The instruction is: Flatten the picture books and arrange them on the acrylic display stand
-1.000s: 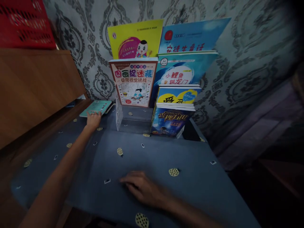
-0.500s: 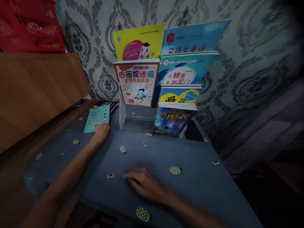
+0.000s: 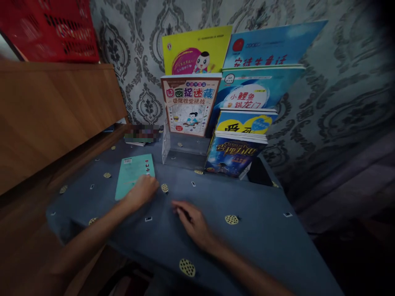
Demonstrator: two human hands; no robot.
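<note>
My left hand [image 3: 142, 192], fingers curled, is on the right edge of a thin teal book [image 3: 132, 169], back cover up, on the table. Its fingertips are partly hidden. My right hand [image 3: 191, 222] rests to the right with bent fingers apart and holds nothing. Beyond both hands stands a clear acrylic book rack [image 3: 185, 158]. A brown-bordered picture book [image 3: 189, 113] stands in its left side, with a yellow-green book [image 3: 197, 49] behind. On the right a dark blue book [image 3: 233, 154] stands in front of a yellow-and-blue book [image 3: 247, 121] and two large blue ones.
A small pile of books [image 3: 135, 142] lies at the back left, partly blurred out. A wooden cabinet [image 3: 61, 119] with a red basket [image 3: 70, 37] on top borders the table's left side. The patterned wall [image 3: 138, 74] is behind the rack. A blue-grey cloth [image 3: 262, 242] covers the table.
My left hand has drawn the teal book off the pile at the back left, towards me and a little right. My right hand has shifted slightly forward. The view has turned slightly left.
</note>
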